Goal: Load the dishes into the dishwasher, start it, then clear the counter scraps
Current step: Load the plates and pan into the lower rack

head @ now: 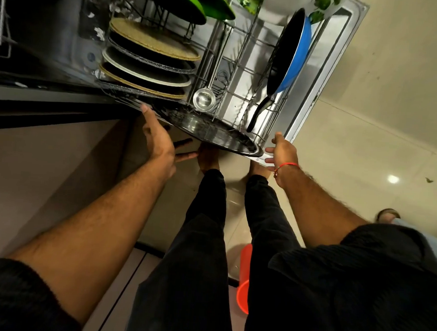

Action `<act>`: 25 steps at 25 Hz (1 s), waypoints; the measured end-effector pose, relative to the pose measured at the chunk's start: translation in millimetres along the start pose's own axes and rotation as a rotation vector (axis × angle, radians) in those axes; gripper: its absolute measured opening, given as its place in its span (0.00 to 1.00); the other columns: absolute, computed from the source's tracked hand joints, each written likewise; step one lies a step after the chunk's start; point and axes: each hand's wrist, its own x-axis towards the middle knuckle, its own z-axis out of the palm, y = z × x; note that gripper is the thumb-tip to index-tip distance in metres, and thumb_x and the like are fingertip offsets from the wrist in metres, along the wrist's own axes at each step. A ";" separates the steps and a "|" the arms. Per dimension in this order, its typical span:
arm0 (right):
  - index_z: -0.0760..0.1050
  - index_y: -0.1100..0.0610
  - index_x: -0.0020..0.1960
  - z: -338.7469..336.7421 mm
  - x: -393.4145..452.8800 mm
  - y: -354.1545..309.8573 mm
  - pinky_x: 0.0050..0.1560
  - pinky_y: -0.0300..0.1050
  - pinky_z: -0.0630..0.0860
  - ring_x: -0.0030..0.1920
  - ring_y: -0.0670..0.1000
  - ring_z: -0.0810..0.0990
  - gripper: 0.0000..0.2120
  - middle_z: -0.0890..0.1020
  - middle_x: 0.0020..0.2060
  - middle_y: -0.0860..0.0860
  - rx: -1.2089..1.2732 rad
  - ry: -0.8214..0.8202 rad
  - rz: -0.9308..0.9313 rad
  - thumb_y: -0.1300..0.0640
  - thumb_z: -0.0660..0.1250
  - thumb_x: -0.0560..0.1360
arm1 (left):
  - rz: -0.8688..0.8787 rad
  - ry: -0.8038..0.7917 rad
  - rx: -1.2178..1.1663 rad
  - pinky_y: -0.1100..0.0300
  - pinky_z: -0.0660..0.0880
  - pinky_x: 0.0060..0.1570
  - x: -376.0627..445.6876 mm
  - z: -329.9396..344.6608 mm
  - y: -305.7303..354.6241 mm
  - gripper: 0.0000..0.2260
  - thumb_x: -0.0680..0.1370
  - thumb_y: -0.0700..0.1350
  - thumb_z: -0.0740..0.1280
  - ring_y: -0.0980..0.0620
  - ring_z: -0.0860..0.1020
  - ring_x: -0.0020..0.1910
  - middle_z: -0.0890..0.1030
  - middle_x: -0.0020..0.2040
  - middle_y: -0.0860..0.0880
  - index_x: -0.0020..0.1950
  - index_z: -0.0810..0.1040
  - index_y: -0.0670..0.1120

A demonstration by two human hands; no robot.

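The left hand [155,138] has its fingers straight and loose, fingertips touching the near rim of a dark round tray [209,129] lying tilted at the front edge of the dishwasher rack [234,64]; the right hand [282,151], fingers also spread and relaxed, rests at the front corner of the open dishwasher door [328,69]. Behind the tray, 5 plates [152,59] stand on edge along the rack's left side, 2 green plates [186,2] at its back, a steel ladle [204,100] near its front middle and a blue pan [293,54] leaning along its right edge.
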 end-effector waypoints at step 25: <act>0.81 0.60 0.50 -66.5 -40.6 -42.2 0.35 0.47 0.82 0.34 0.56 0.84 0.07 0.86 0.38 0.56 0.226 -0.283 0.142 0.60 0.71 0.73 | 0.055 -0.168 0.012 0.47 0.81 0.34 -111.0 -16.3 10.0 0.18 0.72 0.36 0.61 0.43 0.85 0.44 0.82 0.53 0.44 0.60 0.74 0.52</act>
